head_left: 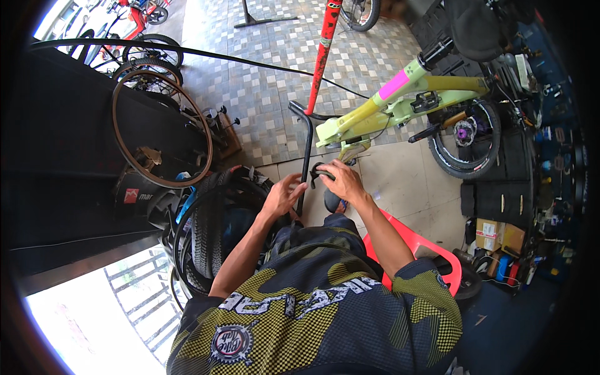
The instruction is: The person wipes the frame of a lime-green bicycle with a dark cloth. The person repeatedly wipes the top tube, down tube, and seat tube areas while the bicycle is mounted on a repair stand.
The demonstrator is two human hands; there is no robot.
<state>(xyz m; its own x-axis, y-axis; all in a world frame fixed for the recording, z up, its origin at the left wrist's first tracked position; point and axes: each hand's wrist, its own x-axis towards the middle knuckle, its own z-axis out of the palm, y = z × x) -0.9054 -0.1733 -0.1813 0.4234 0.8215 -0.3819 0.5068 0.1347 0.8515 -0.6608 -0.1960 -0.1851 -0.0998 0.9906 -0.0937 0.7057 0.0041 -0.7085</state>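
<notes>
Low in front of my body, my right hand (344, 182) grips a small curved black part (317, 174) between thumb and fingers; its exact kind is too small to tell. My left hand (283, 195) is just left of it, fingers loosely bent and apart, with nothing visible in them. Its fingertips lie beside the black tube leg (307, 147) of a red stand post (324, 53); whether they touch it I cannot tell. Beyond my right hand, a yellow-green bicycle frame (365, 115) with a pink patch is held up off the floor.
A bare brown-rimmed wheel (116, 119) and a pile of black tyres (201, 240) stand at my left. Under me is a red plastic chair (447, 261). A spoked wheel (489, 159), cardboard boxes (489, 235) and tools line the right. Bicycles (153, 50) stand far left.
</notes>
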